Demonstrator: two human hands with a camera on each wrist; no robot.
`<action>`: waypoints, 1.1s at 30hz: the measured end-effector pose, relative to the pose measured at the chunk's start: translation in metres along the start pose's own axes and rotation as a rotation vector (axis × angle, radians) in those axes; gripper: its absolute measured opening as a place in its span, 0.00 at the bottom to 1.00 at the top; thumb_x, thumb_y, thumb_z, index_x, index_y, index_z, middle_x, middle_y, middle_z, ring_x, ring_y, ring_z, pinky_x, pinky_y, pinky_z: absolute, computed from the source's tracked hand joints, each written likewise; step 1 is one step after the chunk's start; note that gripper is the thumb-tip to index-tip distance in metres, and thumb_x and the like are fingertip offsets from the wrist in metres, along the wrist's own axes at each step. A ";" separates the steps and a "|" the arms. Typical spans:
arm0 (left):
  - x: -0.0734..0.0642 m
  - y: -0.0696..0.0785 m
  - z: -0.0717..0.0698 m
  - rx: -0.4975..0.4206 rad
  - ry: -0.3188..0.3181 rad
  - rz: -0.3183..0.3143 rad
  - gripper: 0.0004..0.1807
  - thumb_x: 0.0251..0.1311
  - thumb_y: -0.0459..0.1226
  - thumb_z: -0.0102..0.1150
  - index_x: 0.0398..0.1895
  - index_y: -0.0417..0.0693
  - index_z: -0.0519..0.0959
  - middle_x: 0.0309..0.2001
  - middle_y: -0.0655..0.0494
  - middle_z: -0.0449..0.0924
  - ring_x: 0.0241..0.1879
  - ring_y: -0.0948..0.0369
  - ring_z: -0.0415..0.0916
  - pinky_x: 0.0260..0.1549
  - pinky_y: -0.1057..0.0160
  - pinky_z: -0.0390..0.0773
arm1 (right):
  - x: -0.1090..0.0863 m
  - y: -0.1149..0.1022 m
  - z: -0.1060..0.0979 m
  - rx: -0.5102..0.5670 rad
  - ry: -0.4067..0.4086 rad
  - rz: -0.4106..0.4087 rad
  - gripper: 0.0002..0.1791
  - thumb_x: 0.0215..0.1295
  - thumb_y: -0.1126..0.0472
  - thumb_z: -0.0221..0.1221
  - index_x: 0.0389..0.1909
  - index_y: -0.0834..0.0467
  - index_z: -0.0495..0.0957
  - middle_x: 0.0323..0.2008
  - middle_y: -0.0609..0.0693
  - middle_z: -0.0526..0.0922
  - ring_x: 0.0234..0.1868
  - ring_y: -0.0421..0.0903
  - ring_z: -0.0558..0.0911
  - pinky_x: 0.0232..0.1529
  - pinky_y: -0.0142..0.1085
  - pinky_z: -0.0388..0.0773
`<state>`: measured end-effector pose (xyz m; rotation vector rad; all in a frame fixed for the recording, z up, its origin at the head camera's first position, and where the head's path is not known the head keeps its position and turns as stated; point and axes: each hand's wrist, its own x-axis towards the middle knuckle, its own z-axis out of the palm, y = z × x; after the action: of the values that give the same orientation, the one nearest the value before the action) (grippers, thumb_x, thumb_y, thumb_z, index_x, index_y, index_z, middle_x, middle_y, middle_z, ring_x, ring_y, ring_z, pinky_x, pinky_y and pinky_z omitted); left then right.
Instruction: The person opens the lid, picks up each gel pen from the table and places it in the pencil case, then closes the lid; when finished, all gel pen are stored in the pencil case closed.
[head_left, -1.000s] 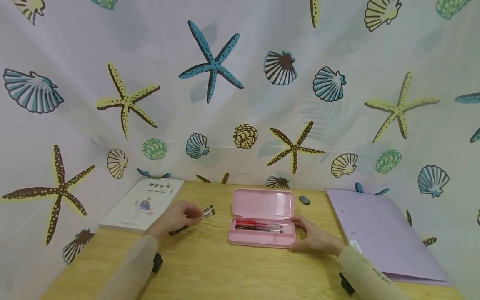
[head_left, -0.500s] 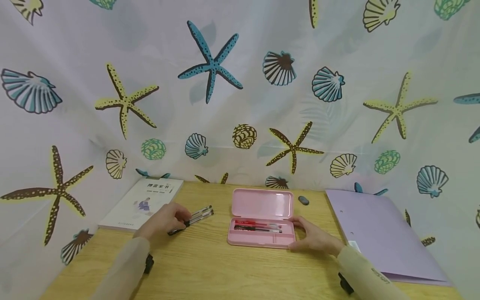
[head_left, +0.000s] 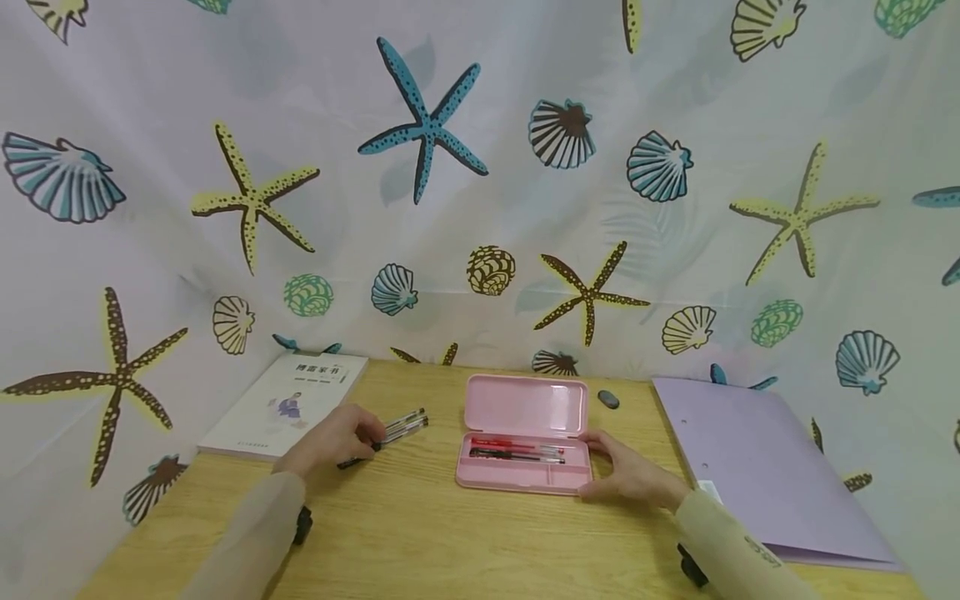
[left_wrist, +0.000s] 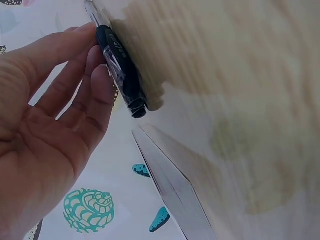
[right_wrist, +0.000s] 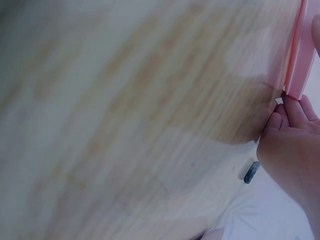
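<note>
My left hand (head_left: 337, 439) pinches a pair of black-capped gel pens (head_left: 406, 427) between thumb and fingers, low over the wooden table left of centre. In the left wrist view the thumb lies by the cap (left_wrist: 120, 65) and the fingertips curl behind it. A pink pencil case (head_left: 500, 477) lies with its lid (head_left: 525, 404) raised. Its long back compartment holds a red pen (head_left: 517, 445) and a dark-gripped pen (head_left: 510, 456). My right hand (head_left: 633, 477) grips the case's right end, thumb at the front corner, fingers by the hinge.
At the back left lies a white book (head_left: 300, 400), partly behind the left hand. A purple folder (head_left: 772, 467) covers the table's right side. A small dark oval object (head_left: 608, 399) sits behind the case. A shell-patterned curtain (head_left: 480, 208) borders the table's back.
My left hand has shifted slightly left along the pens, showing more of their clear barrels. The pens lie nearly where they were. My right hand and the case have stayed put.
</note>
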<state>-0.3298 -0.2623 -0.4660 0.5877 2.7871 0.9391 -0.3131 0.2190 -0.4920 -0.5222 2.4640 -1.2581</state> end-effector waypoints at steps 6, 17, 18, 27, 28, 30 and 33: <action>-0.001 0.001 0.001 -0.033 -0.035 0.055 0.12 0.50 0.21 0.64 0.39 0.38 0.84 0.35 0.47 0.84 0.33 0.60 0.77 0.33 0.62 0.78 | 0.000 0.000 -0.001 0.003 0.001 0.010 0.47 0.50 0.53 0.75 0.69 0.55 0.61 0.71 0.59 0.65 0.75 0.59 0.56 0.73 0.60 0.41; 0.004 0.003 0.004 0.088 -0.031 0.032 0.12 0.47 0.24 0.68 0.34 0.45 0.86 0.31 0.57 0.84 0.31 0.65 0.76 0.32 0.64 0.77 | 0.000 0.001 -0.001 0.004 -0.015 -0.023 0.46 0.51 0.54 0.74 0.69 0.57 0.60 0.70 0.60 0.64 0.74 0.59 0.57 0.73 0.60 0.42; 0.004 0.005 0.004 0.100 -0.027 0.028 0.12 0.46 0.24 0.69 0.34 0.46 0.85 0.31 0.57 0.84 0.31 0.65 0.75 0.32 0.64 0.76 | 0.000 0.001 -0.001 0.004 -0.015 -0.024 0.46 0.51 0.54 0.74 0.69 0.56 0.60 0.70 0.60 0.64 0.74 0.59 0.57 0.73 0.60 0.42; 0.008 0.008 0.008 0.206 -0.008 0.047 0.10 0.46 0.28 0.70 0.30 0.50 0.85 0.28 0.62 0.83 0.30 0.68 0.76 0.34 0.63 0.77 | 0.000 0.001 -0.002 0.010 -0.014 -0.024 0.46 0.51 0.54 0.74 0.69 0.56 0.60 0.71 0.60 0.64 0.75 0.59 0.57 0.73 0.60 0.41; 0.009 0.008 0.009 0.198 -0.011 0.036 0.10 0.46 0.28 0.70 0.30 0.51 0.85 0.29 0.63 0.83 0.30 0.68 0.76 0.34 0.63 0.77 | 0.000 0.001 -0.002 0.006 -0.014 -0.022 0.46 0.51 0.54 0.74 0.69 0.55 0.61 0.71 0.60 0.65 0.75 0.59 0.57 0.73 0.60 0.41; 0.010 0.009 0.010 0.164 -0.024 0.012 0.10 0.46 0.29 0.68 0.31 0.52 0.85 0.29 0.63 0.83 0.31 0.67 0.76 0.35 0.62 0.77 | 0.000 0.001 -0.002 0.000 -0.013 -0.020 0.46 0.51 0.53 0.74 0.69 0.55 0.61 0.71 0.59 0.65 0.74 0.59 0.57 0.73 0.60 0.42; 0.011 0.011 0.010 0.098 -0.040 0.012 0.11 0.47 0.28 0.65 0.34 0.50 0.85 0.32 0.60 0.84 0.32 0.65 0.75 0.36 0.61 0.76 | 0.000 0.001 -0.002 -0.004 -0.013 -0.026 0.46 0.51 0.54 0.74 0.69 0.55 0.60 0.70 0.59 0.65 0.74 0.59 0.57 0.73 0.60 0.42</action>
<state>-0.3335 -0.2441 -0.4676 0.6297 2.8096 0.7871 -0.3145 0.2207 -0.4916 -0.5634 2.4575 -1.2555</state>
